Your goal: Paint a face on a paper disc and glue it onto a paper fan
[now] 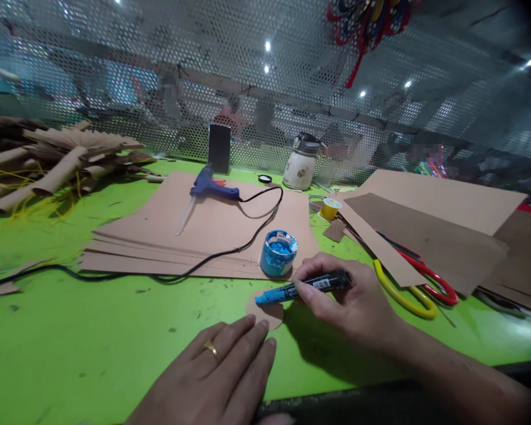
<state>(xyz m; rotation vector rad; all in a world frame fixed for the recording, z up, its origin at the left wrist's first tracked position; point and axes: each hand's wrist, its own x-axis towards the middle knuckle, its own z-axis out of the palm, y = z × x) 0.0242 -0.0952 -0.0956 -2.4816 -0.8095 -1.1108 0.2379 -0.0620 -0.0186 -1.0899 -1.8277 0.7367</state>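
Between the fingers of my right hand (347,301) is a black marker (312,287), its front end coated in blue paint. That blue end is over a small rounded piece of brown card (272,319) on the green table; whether it touches I cannot tell. My left hand (223,366), a gold ring on one finger, lies flat with its fingertips at the card's near edge. Just behind the card stands an uncapped jar of blue paint (278,260), its rim smeared with paint.
A blue glue gun (212,188) rests on stacked brown paper sheets (137,218), its black cord (212,255) running left. On the right are yellow-handled scissors (398,295), red-handled scissors (445,289), a yellow thread spool (330,209) and card sheets (425,230). A bottle (300,165) and phone (219,149) stand behind.
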